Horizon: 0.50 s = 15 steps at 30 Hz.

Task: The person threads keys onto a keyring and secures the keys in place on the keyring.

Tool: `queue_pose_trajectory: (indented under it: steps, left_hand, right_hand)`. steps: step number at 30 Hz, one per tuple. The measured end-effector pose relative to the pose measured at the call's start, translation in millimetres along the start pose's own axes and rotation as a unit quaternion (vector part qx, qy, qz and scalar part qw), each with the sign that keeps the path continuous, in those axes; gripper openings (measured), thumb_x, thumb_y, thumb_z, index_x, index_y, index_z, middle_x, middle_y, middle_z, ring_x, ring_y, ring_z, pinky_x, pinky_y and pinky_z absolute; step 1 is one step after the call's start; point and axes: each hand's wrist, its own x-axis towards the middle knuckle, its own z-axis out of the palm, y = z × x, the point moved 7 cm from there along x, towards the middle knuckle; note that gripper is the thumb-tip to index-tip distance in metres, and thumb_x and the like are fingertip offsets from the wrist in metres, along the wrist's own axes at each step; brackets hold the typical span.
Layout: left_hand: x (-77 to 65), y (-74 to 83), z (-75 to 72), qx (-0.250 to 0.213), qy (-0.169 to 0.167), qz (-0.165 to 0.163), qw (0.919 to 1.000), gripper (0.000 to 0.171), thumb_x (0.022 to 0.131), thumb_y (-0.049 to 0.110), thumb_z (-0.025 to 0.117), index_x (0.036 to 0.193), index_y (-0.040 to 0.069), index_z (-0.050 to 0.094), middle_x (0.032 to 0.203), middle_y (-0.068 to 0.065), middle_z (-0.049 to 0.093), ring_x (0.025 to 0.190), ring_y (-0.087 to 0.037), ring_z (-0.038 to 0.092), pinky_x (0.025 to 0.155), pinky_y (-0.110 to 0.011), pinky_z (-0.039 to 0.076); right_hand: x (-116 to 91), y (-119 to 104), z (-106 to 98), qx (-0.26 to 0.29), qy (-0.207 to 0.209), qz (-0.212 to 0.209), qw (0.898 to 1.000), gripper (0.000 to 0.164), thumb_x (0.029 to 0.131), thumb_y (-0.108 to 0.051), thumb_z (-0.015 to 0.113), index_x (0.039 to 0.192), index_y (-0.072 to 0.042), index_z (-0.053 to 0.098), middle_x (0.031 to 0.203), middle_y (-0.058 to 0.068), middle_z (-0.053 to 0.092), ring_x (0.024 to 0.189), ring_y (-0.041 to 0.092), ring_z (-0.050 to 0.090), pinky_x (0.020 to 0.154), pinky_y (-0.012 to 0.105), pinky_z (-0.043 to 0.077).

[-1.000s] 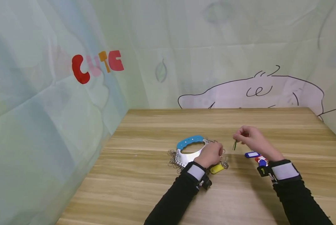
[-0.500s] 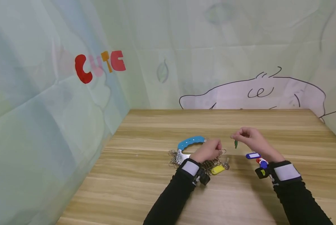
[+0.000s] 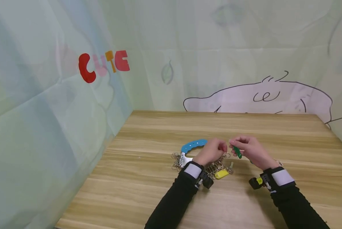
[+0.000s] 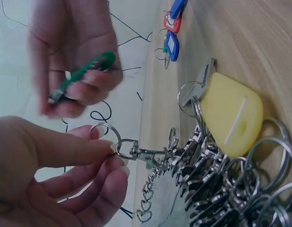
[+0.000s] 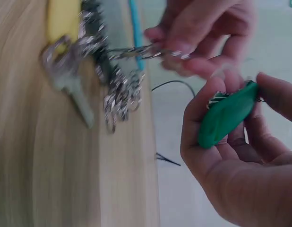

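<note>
My left hand [image 3: 211, 152] pinches a metal split ring [image 4: 106, 124], which hangs from a swivel clasp [image 4: 150, 155] on a key holder. The holder has a blue handle [image 3: 192, 145] and many clasps and rings along its metal plate; my left hand covers part of it. Close by on the right, my right hand [image 3: 252, 153] holds a green key tag [image 5: 228, 116] between thumb and fingers. The two hands are near each other but apart. A yellow key tag [image 4: 233, 113] with a key [image 5: 73, 90] lies at the holder's right side.
Blue [image 4: 173, 46] and red [image 4: 173, 22] key tags lie on the wooden table [image 3: 125, 190] to the right, mostly hidden by my right hand in the head view. A printed cloth [image 3: 148, 57] stands behind the table and along its left side.
My right hand has moved left and slightly nearer with the green key tag, closing in on my left hand. My left hand has stayed nearly in place at the holder.
</note>
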Motion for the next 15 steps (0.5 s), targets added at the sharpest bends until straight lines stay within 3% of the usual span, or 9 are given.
queue_pose_trajectory:
  steps: [3, 7, 15]
  left_hand:
    - [-0.2, -1.8, -0.8, -0.009, 0.008, -0.011, 0.9999, 0.012, 0.080, -0.006, 0.062, 0.084, 0.005, 0.065, 0.077, 0.000, 0.062, 0.069, -0.005, 0.050, 0.062, -0.012, 0.040]
    - [0.2, -4.0, -2.0, -0.021, 0.015, -0.016, 0.9995, 0.012, 0.080, -0.007, 0.063, 0.084, 0.005, 0.065, 0.076, 0.000, 0.060, 0.068, -0.005, 0.049, 0.060, -0.012, 0.040]
    - [0.3, -7.6, -4.5, -0.044, 0.013, -0.022, 0.9987, 0.012, 0.078, -0.008, 0.064, 0.081, 0.004, 0.063, 0.070, 0.000, 0.058, 0.063, -0.005, 0.049, 0.058, -0.013, 0.040]
  right_hand:
    - [2, 7, 0, -0.080, 0.012, 0.008, 0.997, 0.034, 0.096, -0.025, 0.059, 0.111, 0.006, 0.060, 0.089, 0.002, 0.067, 0.075, 0.011, 0.063, 0.066, 0.025, 0.051]
    - [4, 12, 7, -0.152, -0.012, 0.008, 0.988, 0.036, 0.094, -0.023, 0.062, 0.112, 0.008, 0.062, 0.087, 0.009, 0.069, 0.071, 0.011, 0.061, 0.060, 0.023, 0.049]
    - [6, 14, 21, -0.187, -0.060, -0.025, 0.980, 0.026, 0.094, -0.019, 0.060, 0.102, 0.005, 0.066, 0.084, 0.010, 0.069, 0.068, 0.007, 0.056, 0.058, 0.021, 0.046]
